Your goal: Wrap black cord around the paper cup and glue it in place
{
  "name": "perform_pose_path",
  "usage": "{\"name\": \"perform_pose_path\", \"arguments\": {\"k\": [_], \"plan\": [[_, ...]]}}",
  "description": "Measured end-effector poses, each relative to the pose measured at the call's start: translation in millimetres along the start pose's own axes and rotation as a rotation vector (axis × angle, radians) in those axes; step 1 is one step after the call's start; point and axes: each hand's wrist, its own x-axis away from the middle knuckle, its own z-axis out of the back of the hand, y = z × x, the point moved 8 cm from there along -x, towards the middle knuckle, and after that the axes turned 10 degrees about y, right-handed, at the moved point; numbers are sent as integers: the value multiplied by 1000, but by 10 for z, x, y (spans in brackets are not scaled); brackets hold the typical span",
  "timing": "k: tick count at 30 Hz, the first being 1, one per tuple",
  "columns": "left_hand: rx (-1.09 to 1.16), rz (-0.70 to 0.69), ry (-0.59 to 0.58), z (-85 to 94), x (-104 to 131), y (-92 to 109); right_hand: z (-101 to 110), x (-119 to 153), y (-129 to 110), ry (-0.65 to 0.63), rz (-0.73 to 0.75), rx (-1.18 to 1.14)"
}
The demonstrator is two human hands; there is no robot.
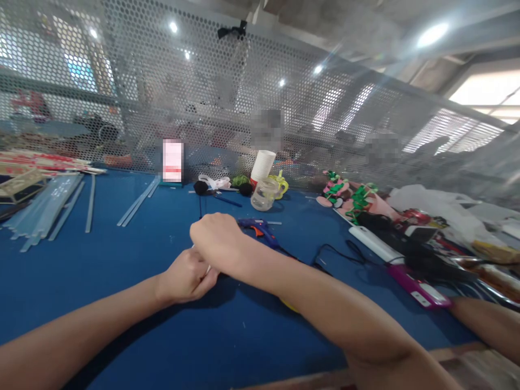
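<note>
My left hand [189,276] is closed in a fist over the blue table [134,319]. Across it lies my right hand [217,241], back upward and fingers curled down out of sight. Between the two, a sliver of a thin white piece [208,268] shows; the hands hide its kind. Just beyond my right wrist rests a blue glue gun [264,232] with an orange trigger. A dark blue pen-like stick [227,201] and a fuzzy black ball [200,187] lie farther back.
Translucent glue sticks [49,208] are heaped at left, near a phone [173,161] standing upright. A clear jar [263,196] and white cups [265,164] stand behind. At right are a white-and-purple power strip [406,271], craft flowers [357,200] and another person's arm [487,319]. Perforated metal panels border the back.
</note>
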Motion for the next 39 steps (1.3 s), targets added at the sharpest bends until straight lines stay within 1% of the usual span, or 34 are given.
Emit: {"name": "perform_pose_path", "arguments": {"k": [2,3,4,5,8,10,12,13,15,18,21,23,25,27,30,34,39], "plan": [[50,15,-15,8,-16,11,90,55,144,62,-24,-42],[81,62,-13,18,-24,-13,137,90,241,109,-40,-87],[114,154,0,30,-26,-73,218,131,365,218,-81,-216],[154,273,13,36,-16,-154,258,182,487,298,-112,-387],[331,666,9,-37,101,-386,156,336,824,377,-233,-877],[455,869,-5,-119,193,-464,66,429,954,422,-284,-1098],[537,1007,-9,-180,257,-498,23,500,1011,477,-302,-1218],[558,1052,-12,-200,277,-506,19,526,1022,506,-304,-1244],[574,1099,-22,-226,295,-509,26,562,1030,557,-314,-1245],[561,1105,-62,-255,298,-493,32,585,1039,613,-336,-1178],[536,1073,-118,-281,299,-451,8,592,1047,654,-338,-1095],[529,995,-161,-290,273,-386,-33,590,1044,656,-335,-1051],[526,873,-184,-275,222,-302,-88,583,1040,639,-343,-1025],[519,757,-176,-238,173,-232,-138,573,1038,619,-353,-1019],[501,647,-137,-176,126,-185,-191,557,1035,589,-362,-1019],[473,544,-101,-128,89,-151,-244,541,1025,562,-366,-1021],[464,472,-79,-104,70,-107,-325,522,1011,516,-379,-1013]]}}
